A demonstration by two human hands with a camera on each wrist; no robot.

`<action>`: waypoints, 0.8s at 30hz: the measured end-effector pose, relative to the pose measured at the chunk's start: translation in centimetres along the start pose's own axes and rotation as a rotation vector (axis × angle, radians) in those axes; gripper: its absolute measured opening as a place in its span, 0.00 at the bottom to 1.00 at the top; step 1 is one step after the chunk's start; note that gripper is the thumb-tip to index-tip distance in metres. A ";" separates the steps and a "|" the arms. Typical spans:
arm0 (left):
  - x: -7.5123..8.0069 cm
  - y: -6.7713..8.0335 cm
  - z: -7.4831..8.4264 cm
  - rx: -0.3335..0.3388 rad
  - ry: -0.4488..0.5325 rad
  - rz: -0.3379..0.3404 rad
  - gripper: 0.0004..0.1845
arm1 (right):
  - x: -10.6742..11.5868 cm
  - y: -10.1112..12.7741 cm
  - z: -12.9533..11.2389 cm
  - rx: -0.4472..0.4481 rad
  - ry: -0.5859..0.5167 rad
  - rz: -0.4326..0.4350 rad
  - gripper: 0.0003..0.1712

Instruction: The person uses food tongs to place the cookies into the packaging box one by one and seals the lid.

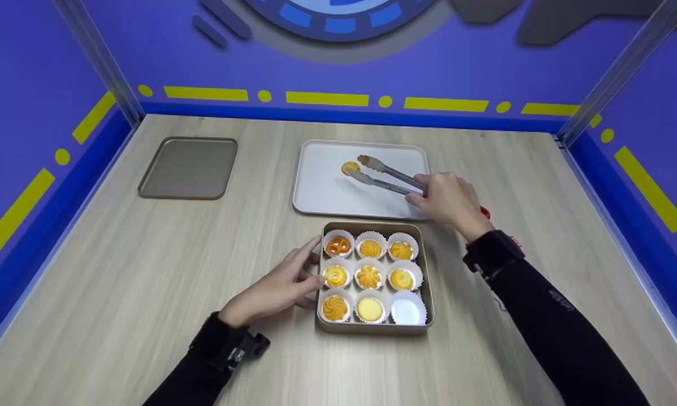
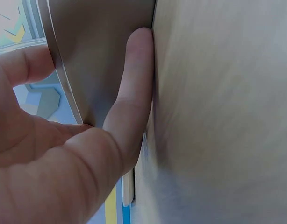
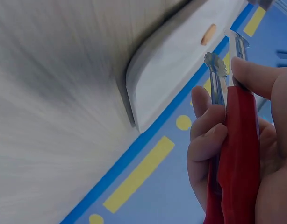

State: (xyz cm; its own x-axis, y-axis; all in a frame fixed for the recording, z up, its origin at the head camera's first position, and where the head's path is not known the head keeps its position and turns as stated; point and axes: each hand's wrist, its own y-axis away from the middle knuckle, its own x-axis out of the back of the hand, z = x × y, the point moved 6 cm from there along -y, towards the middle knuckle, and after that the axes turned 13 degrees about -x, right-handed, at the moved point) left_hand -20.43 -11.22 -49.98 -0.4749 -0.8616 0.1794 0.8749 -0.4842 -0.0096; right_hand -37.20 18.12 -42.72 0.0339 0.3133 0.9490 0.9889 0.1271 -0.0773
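The cookie tin (image 1: 374, 329) is being steadied at its left wall by the flat, relaxed left hand (image 1: 276, 287). The tongs (image 1: 385, 175) are being gripped by the right hand (image 1: 448, 200), tips parted around the cookie (image 1: 350, 167) on the white tray (image 1: 327, 197); they should be squeezed gently and evenly.

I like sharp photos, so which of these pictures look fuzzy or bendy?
Head view: sharp, though the wooden table edges bow outward. Left wrist view: left hand soft, too close. Right wrist view: table smeared, red-handled metal tongs clearer.
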 end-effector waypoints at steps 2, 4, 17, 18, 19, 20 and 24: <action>0.0 0.1 0.0 0.008 0.021 0.001 0.48 | -0.4 -0.2 -0.4 0.007 0.017 0.006 0.14; 0.0 0.1 -0.1 0.011 0.027 0.002 0.48 | -0.8 -0.3 -0.7 0.002 0.036 0.007 0.14; 0.0 0.0 0.0 0.004 -0.024 -0.001 0.49 | -1.6 -0.9 -1.5 -0.047 0.068 -0.001 0.17; 0.0 0.0 0.0 0.004 -0.020 -0.002 0.49 | -1.6 -0.9 -1.4 -0.048 0.069 -0.003 0.17; 0.0 0.0 0.0 0.005 -0.013 -0.002 0.49 | -1.7 -0.9 -1.4 -0.050 0.071 -0.005 0.17; 0.0 0.0 0.0 0.004 -0.015 -0.002 0.48 | -1.7 -0.9 -1.4 -0.052 0.074 -0.006 0.17; 0.1 0.0 0.0 0.006 -0.010 -0.001 0.49 | -1.6 -1.1 -1.6 -0.055 0.090 -0.010 0.18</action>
State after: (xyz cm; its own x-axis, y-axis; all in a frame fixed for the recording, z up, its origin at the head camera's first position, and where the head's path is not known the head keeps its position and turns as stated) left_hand -20.45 -11.29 -49.99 -0.4744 -0.8597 0.1891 0.8752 -0.4837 -0.0032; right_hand -38.08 15.97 -43.71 0.0343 0.2259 0.9735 0.9956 0.0774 -0.0530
